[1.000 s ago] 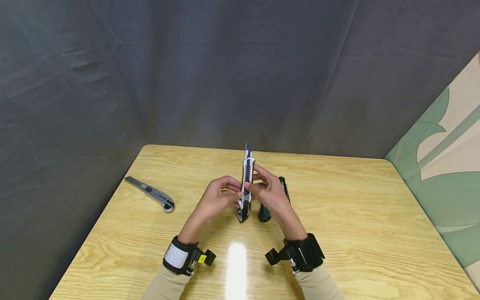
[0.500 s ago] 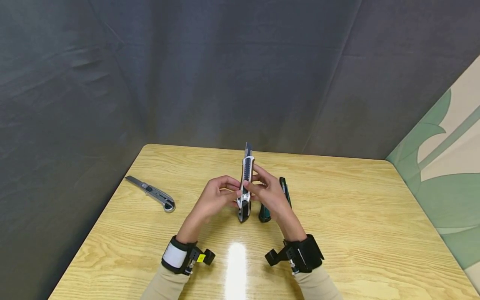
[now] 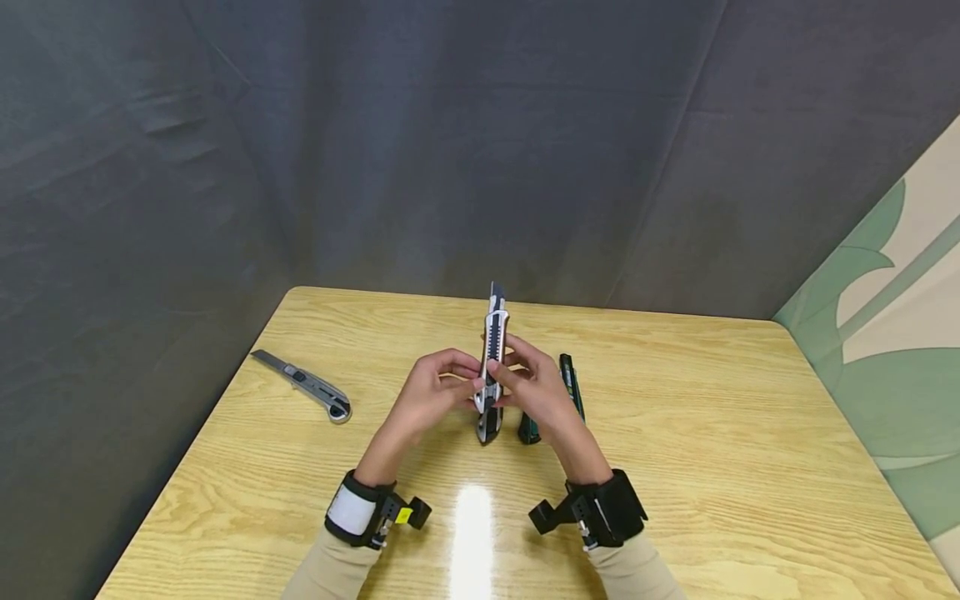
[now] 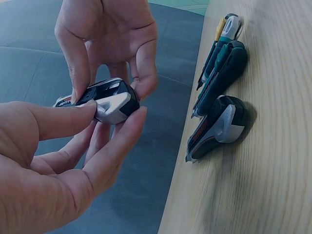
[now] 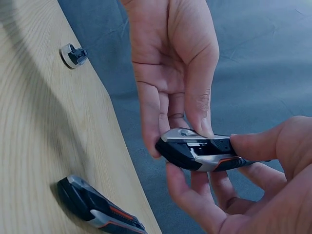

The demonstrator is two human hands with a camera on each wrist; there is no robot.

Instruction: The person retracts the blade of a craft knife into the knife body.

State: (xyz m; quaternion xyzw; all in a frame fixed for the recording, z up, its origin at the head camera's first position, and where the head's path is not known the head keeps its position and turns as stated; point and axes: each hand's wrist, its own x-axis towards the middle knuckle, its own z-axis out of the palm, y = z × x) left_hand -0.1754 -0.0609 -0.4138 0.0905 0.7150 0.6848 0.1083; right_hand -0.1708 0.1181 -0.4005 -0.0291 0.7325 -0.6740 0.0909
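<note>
In the head view, a silver and black snap-off utility knife [image 3: 495, 337] is held up over the table, its blade sticking out at the far end. My left hand [image 3: 426, 396] pinches the handle's near end between thumb and fingers. My right hand [image 3: 542, 387] grips the same knife from the other side, its thumb on the black slider [image 5: 220, 145]. Below the held knife lies another black and silver utility knife [image 4: 219, 129] with orange marks. Beside it rests a green and black utility knife [image 4: 222, 73], partly hidden by my right hand in the head view.
A grey utility knife [image 3: 318, 393] with its blade out lies at the table's left. Past the green one is another green and white cutter [image 4: 229, 29] with something yellow beside it. The wooden table [image 3: 720, 433] ends at a dark curtain [image 3: 480, 150].
Both hands keep holding the knife in nearly the same place. The right index finger sits slightly lower along the handle, and the right thumb has shifted a little on it.
</note>
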